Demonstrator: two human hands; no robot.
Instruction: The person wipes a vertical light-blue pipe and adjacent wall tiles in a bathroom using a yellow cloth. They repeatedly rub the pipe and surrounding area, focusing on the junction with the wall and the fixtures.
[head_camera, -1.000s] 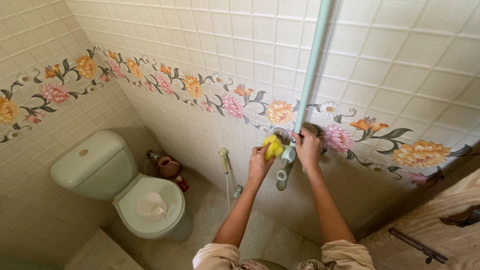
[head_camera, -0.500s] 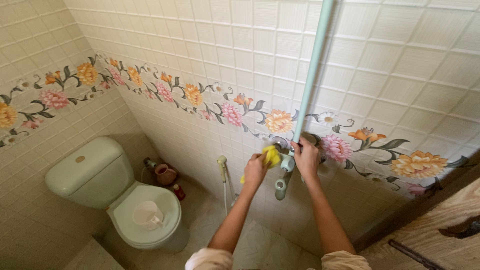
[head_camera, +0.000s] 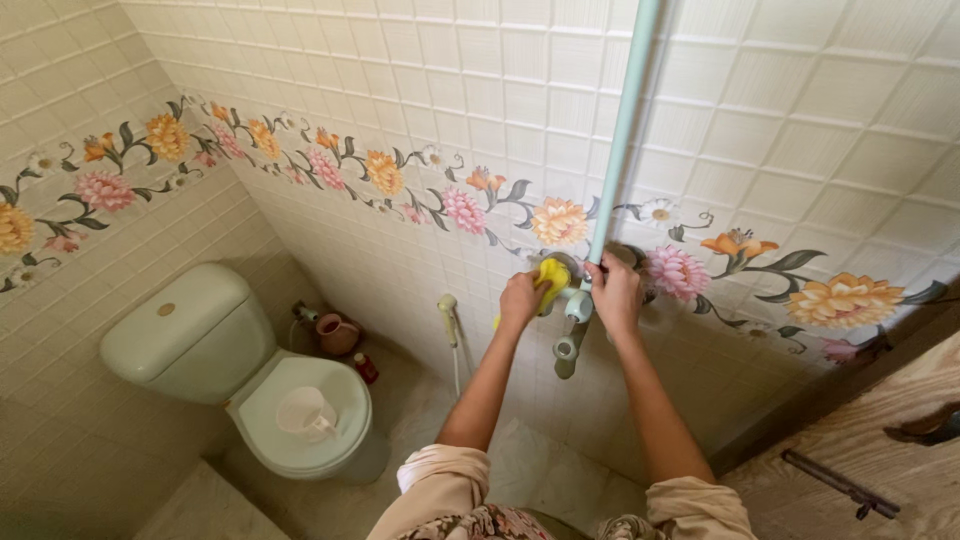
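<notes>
At the tiled wall, left hand (head_camera: 521, 298) presses yellow cloth (head_camera: 552, 273) against pale green tap fitting (head_camera: 577, 305), fingers closed around cloth. Right hand (head_camera: 616, 292) fingers wrapped on fitting below the pipe (head_camera: 622, 130).

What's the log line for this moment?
left hand: presses yellow sponge on tap fitting | right hand: grips fitting under pale pipe
</notes>
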